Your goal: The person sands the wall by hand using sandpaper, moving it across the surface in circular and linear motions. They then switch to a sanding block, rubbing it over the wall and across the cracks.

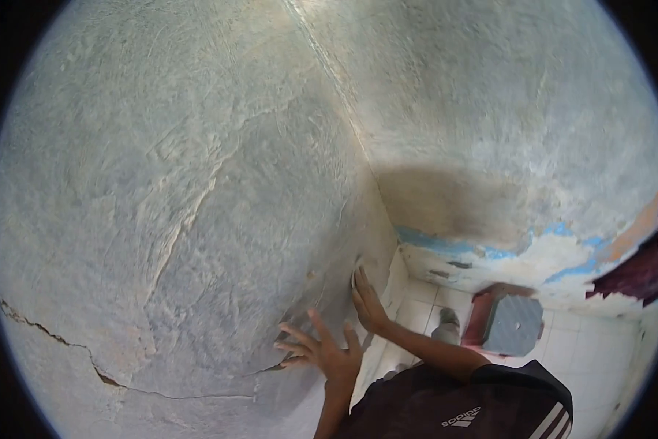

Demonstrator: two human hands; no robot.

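My left hand [330, 355] is open, its fingers spread against the grey plastered wall [219, 293] beside a short dark crack. Higher up and to the right, close to the wall corner, my right hand [369, 301] presses against the same wall with its fingers together. Under those fingertips shows the edge of a thin pale piece [355, 276], perhaps a folded sheet; its kind is hard to make out. The palm side of the right hand is hidden.
A long crack [98, 369] runs along the lower left wall. The adjoining wall [490, 132] has flaking blue paint [453, 243] low down. A reddish stool with a grey top [516, 325] stands on the white tiled floor [574, 358]. Dark red cloth [633, 271] hangs at the right.
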